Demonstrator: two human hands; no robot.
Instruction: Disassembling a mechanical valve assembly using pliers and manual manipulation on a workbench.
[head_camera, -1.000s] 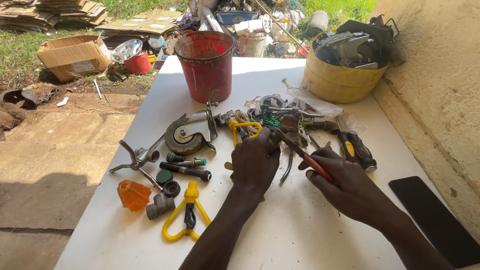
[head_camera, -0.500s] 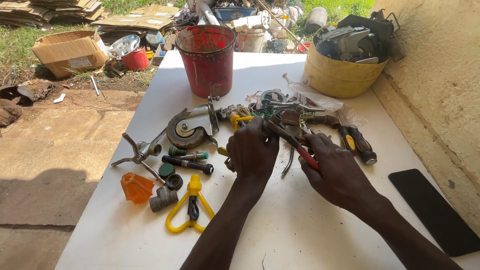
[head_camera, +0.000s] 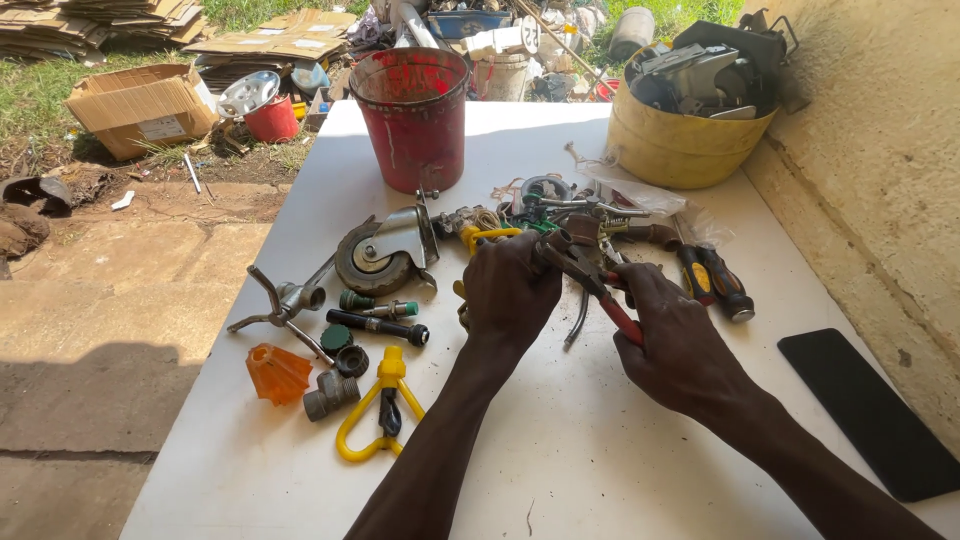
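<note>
Red-handled pliers (head_camera: 598, 290) sit in your right hand (head_camera: 672, 340), above the white table (head_camera: 600, 450), just in front of the tangle of metal parts and wire in the middle of it. Your right fingers are curled tight around the red grips, and the dark jaws point up and left toward your left hand (head_camera: 510, 290). That left hand is closed, knuckles up, over a small piece beside a yellow loop (head_camera: 487, 236); what exactly it pinches is hidden under the fingers. Whether the jaws of the pliers bite on anything you cannot tell from here. Just right of your right hand lie two screwdrivers with black and orange handles (head_camera: 712, 280). To the left of your left hand rest a grey caster wheel (head_camera: 375, 258), a black and green hose fitting (head_camera: 378, 323), an orange plastic cone (head_camera: 277, 372) and a yellow sprinkler piece (head_camera: 380, 405). A red bucket (head_camera: 412, 115) and a yellow bucket (head_camera: 680, 145) stand at the far end of the table.
</note>
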